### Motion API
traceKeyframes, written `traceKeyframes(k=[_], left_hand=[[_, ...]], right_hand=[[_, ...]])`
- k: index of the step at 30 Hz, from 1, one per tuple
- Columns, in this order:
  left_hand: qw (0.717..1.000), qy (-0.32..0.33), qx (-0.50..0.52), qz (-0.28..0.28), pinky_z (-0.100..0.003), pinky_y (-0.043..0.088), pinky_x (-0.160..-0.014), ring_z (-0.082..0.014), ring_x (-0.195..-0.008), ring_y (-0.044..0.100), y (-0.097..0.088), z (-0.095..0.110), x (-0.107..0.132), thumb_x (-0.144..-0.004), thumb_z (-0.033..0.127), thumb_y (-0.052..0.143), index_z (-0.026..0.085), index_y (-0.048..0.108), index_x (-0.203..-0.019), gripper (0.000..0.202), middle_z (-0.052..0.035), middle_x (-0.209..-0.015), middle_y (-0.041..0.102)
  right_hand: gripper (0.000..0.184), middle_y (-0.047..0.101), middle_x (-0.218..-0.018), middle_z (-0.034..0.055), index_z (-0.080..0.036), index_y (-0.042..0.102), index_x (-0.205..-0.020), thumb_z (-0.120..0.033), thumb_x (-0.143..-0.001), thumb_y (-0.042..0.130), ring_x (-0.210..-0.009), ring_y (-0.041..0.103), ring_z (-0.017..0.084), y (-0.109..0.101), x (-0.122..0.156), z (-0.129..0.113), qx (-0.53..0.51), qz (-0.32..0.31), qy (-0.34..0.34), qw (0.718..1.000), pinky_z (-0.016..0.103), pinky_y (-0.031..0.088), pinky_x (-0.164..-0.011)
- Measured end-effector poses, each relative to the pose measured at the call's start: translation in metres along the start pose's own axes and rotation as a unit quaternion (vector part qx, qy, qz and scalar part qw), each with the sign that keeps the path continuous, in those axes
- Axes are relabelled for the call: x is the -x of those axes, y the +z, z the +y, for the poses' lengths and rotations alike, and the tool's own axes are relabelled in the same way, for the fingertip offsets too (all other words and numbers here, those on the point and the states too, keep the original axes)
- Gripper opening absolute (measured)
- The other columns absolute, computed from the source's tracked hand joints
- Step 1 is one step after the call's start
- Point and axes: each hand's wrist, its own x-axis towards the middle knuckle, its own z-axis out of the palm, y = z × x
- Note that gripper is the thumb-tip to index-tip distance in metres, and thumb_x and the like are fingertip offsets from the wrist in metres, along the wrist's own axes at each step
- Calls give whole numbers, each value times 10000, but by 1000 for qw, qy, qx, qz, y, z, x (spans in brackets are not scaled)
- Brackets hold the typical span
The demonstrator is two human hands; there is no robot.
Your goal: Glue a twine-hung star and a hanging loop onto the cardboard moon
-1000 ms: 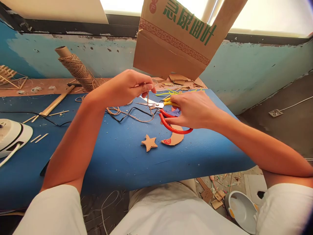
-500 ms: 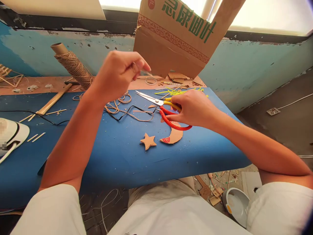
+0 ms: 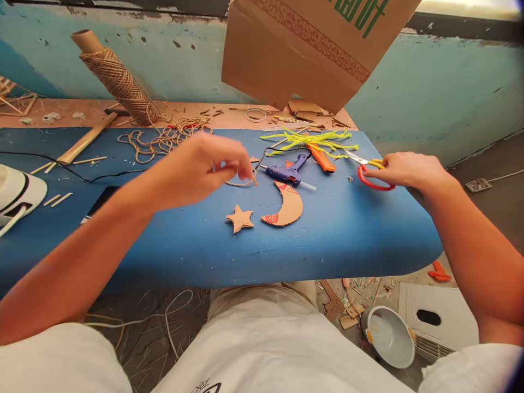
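My left hand is raised over the middle of the table, thumb and fingers pinched on what looks like a length of brown twine; its end sticks out below the fingertips. On the right, my right hand holds scissors with one red and one yellow handle, tips pointing left near the yellow-green strands. Between the hands lie a cardboard star, a cardboard crescent moon and a purple glue gun. An orange-handled tool rests behind the glue gun.
Yellow-green fuzzy strands lie at the back. A twine roll stands behind tangled twine and a hammer. A cardboard box leans at the wall. A white appliance sits far left; a grey basin is on the floor.
My right hand has carried the scissors to the right, away from the moon and glue gun. My left hand is lower in the picture, still pinched. The view has tilted down.
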Motion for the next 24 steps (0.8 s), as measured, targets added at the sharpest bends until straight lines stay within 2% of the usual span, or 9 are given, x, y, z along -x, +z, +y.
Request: traceKeyframes(k=[3, 5, 6, 8, 11, 15, 19, 21, 24], left_hand=[[998, -38, -29, -33, -377, 602, -956, -229, -1088, 803, 33, -9, 35, -1126, 240, 500, 227, 858, -1048, 367, -58, -1116, 863], [994, -55, -83, -31, -477, 611, -1093, -317, -1251, 779, 54, -13, 58, -1128, 406, 629, 205, 857, -1252, 329, -113, -1287, 856], [991, -71, -111, -34, -526, 610, -1131, -360, -1324, 759, 64, -14, 68, -1102, 487, 704, 193, 826, -1395, 433, -141, -1416, 831], [983, -108, -141, -48, -592, 610, -1159, -411, -1404, 729, 80, -16, 81, -1053, 571, 791, 183, 735, -1580, 657, -174, -1592, 764], [979, -153, -126, -50, -637, 617, -1169, -427, -1424, 719, 94, -22, 88, -1055, 570, 792, 170, 715, -1602, 682, -189, -1607, 749], [985, -163, -48, -19, -633, 612, -1222, -398, -1396, 724, 99, -33, 86, -1031, 516, 785, 164, 763, -1519, 602, -173, -1489, 787], [982, -183, 18, 51, -494, 667, -1109, -288, -1176, 773, 95, -36, 89, -1001, 473, 784, 203, 775, -1506, 573, -130, -1462, 784], [976, -197, 24, 90, -423, 675, -992, -223, -1026, 754, 95, -35, 92, -1002, 453, 774, 228, 772, -1520, 565, -110, -1465, 781], [968, -215, 20, 132, -366, 653, -880, -156, -866, 696, 95, -33, 98, -996, 407, 763, 219, 771, -1512, 549, -102, -1446, 775]], right_hand=[[325, 795, -1399, 345, -154, 848, -1166, -452, -1056, 780, -1213, 748, 467, 12, 25, -6, 2, 67, -46, 997, 541, 469, -830], [408, 777, -1545, 231, -241, 805, -1409, -472, -1080, 735, -1460, 684, 453, 19, 50, -27, -27, 110, -144, 983, 536, 539, -933], [417, 808, -1499, 189, -256, 817, -1406, -497, -1071, 757, -1470, 692, 441, 23, 61, -40, -81, 112, -268, 953, 539, 573, -988], [650, 730, -1685, 157, -282, 736, -1617, -628, -1068, 784, -1577, 646, 439, 33, 78, -70, -146, 48, -512, 845, 612, 561, -1213], [690, 707, -1720, 195, -199, 705, -1643, -638, -1112, 750, -1650, 591, 435, 53, 86, -107, -134, 33, -644, 752, 632, 490, -1295], [363, 867, -1200, 155, -176, 814, -1205, -431, -1225, 555, -1160, 781, 307, 64, 91, -122, -104, 155, -686, 703, 462, 536, -997], [375, 731, -912, 52, -233, 667, -983, -378, -1253, 451, -797, 630, 188, 40, 102, -124, -326, 263, -618, 665, 357, 450, -738], [469, 541, -776, -1, -252, 478, -847, -453, -1267, 424, -714, 492, 162, 25, 98, -134, -448, 227, -520, 691, 342, 396, -695], [556, 357, -727, -27, -258, 342, -783, -567, -1218, 498, -691, 338, 150, 15, 77, -159, -486, 64, -430, 759, 344, 316, -662]])
